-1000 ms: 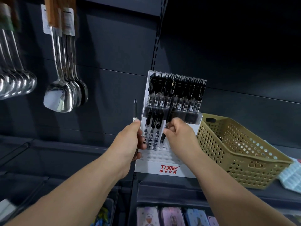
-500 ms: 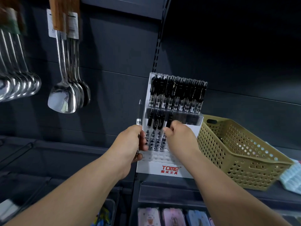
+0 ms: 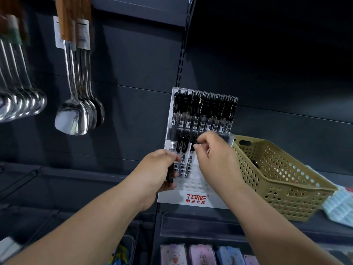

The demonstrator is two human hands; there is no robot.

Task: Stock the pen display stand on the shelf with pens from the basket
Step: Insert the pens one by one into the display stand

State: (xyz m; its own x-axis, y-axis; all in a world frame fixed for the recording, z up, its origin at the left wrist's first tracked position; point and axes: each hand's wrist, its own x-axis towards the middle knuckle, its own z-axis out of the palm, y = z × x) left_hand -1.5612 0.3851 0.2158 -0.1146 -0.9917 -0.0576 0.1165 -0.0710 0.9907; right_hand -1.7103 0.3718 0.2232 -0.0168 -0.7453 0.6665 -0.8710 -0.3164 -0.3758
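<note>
A white pen display stand (image 3: 198,198) marked TOME stands on the dark shelf. Its top row is full of black-capped pens (image 3: 205,111), and three pens sit at the left of its lower row. My left hand (image 3: 157,172) grips one clear pen with a black cap (image 3: 172,150) upright, right in front of the stand's left edge. My right hand (image 3: 211,152) pinches the top of another pen (image 3: 192,152) standing in the lower row. The tan perforated basket (image 3: 277,178) sits just right of the stand; its contents are mostly hidden.
Steel spatulas (image 3: 73,115) and ladles (image 3: 23,104) hang at the upper left. A pale blue tray (image 3: 340,207) lies right of the basket. Below the shelf edge, phone cases (image 3: 202,254) stand in a row. The stand's lower holes to the right are bare.
My left hand moved right, bringing its pen in front of the stand's left edge. My right hand lifted slightly and shifted right along the lower row.
</note>
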